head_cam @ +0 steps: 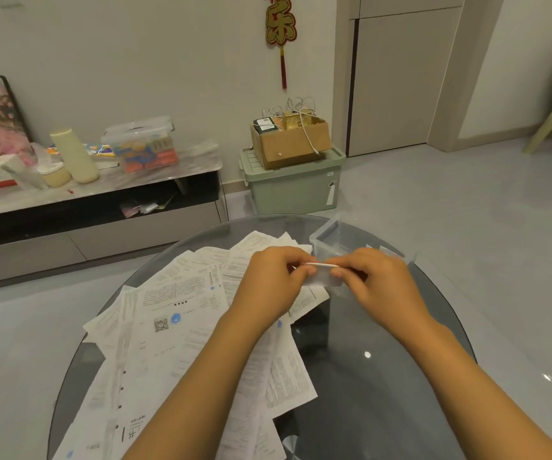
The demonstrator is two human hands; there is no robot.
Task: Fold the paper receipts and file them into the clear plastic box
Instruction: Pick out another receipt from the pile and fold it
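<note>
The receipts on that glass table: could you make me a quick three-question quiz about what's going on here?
1. True or false: both hands, left hand and right hand, pinch one folded receipt.
2. Where does the clear plastic box stand? A) on the floor B) on the glass table, beyond the hands C) on the green bin
3. Fill in: the loose receipts lie mostly to the person's ____ side.

Key: 1 true; 2 B; 3 left.

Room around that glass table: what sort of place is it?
Most likely a home living room: a low TV cabinet cluttered with household items, a red festive wall ornament, and storage boxes on the tiled floor.
</note>
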